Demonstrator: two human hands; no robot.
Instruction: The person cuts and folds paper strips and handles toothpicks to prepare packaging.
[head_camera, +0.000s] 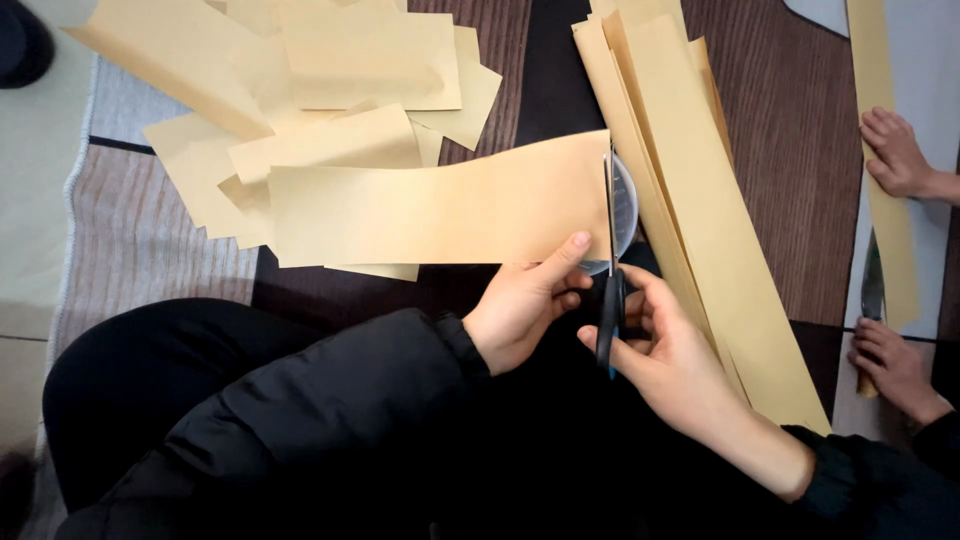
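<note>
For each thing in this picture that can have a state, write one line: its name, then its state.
tan sheet: flat, held at its right end, mid-cut
scissors: blades on the sheet's right edge
left hand: pinching the sheet
right hand: gripping the scissors
long strips: stacked, untouched
cut pieces: piled loosely

I take this for a home floor turned craft spot. A striped woven rug (140, 235) fills the left of the frame, pale floor (30, 190) beyond its edge. Tan paper sheets (330, 70) pile at upper left, long strips (700, 200) at upper right; the worker sits low.
</note>
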